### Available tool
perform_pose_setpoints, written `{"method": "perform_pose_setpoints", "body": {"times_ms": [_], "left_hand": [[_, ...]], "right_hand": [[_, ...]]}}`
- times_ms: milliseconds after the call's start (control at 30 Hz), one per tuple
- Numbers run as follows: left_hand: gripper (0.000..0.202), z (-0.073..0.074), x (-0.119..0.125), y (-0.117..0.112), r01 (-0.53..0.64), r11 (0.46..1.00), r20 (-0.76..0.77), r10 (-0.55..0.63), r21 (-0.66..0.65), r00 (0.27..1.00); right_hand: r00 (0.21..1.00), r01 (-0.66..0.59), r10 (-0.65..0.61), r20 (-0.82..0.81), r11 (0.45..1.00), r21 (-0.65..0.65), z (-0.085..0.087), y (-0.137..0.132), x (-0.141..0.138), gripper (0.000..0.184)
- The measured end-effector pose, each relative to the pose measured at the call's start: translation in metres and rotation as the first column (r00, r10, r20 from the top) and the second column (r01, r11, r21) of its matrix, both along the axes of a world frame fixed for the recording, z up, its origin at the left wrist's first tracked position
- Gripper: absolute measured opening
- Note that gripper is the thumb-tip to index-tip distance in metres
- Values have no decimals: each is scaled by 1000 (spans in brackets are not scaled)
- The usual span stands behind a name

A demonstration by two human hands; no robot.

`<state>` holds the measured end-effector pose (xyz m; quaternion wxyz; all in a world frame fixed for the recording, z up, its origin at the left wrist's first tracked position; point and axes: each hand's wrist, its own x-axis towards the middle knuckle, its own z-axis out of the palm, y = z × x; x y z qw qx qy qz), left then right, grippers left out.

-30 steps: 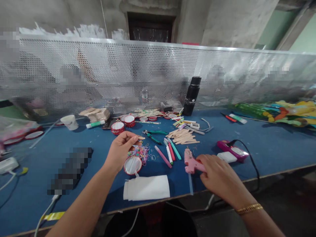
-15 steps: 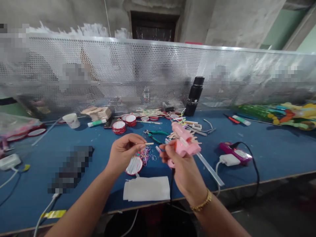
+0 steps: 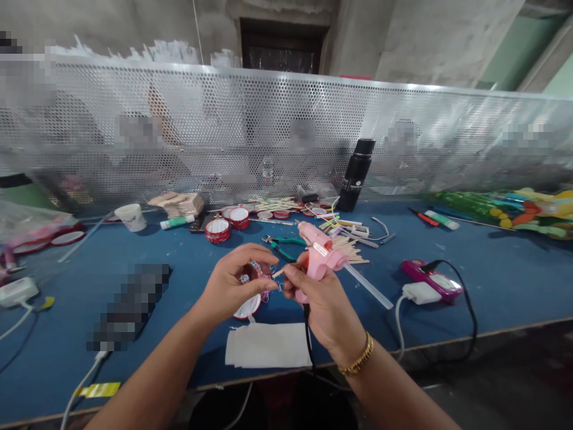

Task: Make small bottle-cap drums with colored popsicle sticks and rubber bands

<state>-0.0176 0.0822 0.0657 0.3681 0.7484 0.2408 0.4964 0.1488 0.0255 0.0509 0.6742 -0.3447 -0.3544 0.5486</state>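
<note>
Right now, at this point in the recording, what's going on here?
A person works at a blue tabletop. Their right hand grips a pink plastic glue gun, a clear glue stick jutting from its back, and seems to pinch a thin pale wooden stick too. The left hand curves open around the wooden stick's other end; contact is unclear. Behind its fingers lies a tangle of thin multicoloured bands.

smooth plastic glue gun (image 3: 319,255) in right hand (image 3: 323,301), bare-wood stick (image 3: 278,273) between hands (image 3: 237,278), matt sheets (image 3: 267,347) below, paper or cloth unclear, smooth surface (image 3: 496,275) underneath, shiny perforated metal screen (image 3: 215,137) beyond
</note>
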Motion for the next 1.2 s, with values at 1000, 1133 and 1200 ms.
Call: {"method": "perform_pose_setpoints", "body": {"times_ms": [1000,1133,1200], "left_hand": [[41,-12,-4,11,357,779,370,-174,-515,913],[43,-17,-4,15,375,744,366,-187,-553,912],[44,-18,-4,16,375,741,362,-190,-557,912]], "right_hand": [[966,-78,53,254,993,92,-22,-38,22,52],[958,-120,106,267,992,34,-35,-67,32,52],[959,-164,161,234,986,-8,-38,-76,36,57]]}}
